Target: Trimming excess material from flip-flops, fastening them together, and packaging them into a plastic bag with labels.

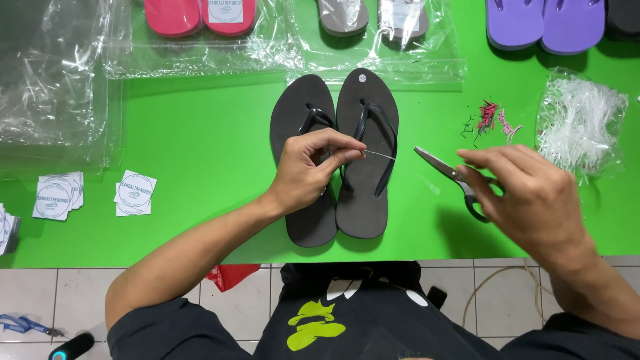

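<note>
On the green table (pixel 200 133), a pair of dark grey flip-flops (pixel 337 153) is lying side by side, toes pointing away from the person, right in front of their body. The left hand (pixel 313 170) is hovering over the straps of the pair, its grip pinched closed with thumb and forefinger holding one end of a thin plastic tag strand (pixel 381 155) that is stretching out to the right across the right-hand sandal. The right hand (pixel 533 193) is resting just beside the pair, its fingers wrapping the handles of a pair of scissors (pixel 448 175); the blades are pointing toward the strand, near its free end but not touching it, and I cannot tell how far apart they are standing. Further right, a clear bag of white plastic fasteners (pixel 580 120) is sitting beside a small heap of red and dark snipped bits (pixel 490 119). To the left, round-printed white paper labels (pixel 133 193) are lying in small stacks, and along the far edge pink flip-flops (pixel 200 15), grey flip-flops (pixel 370 17) and purple flip-flops (pixel 543 23) are lying, some in clear bags (pixel 53 87).
</note>
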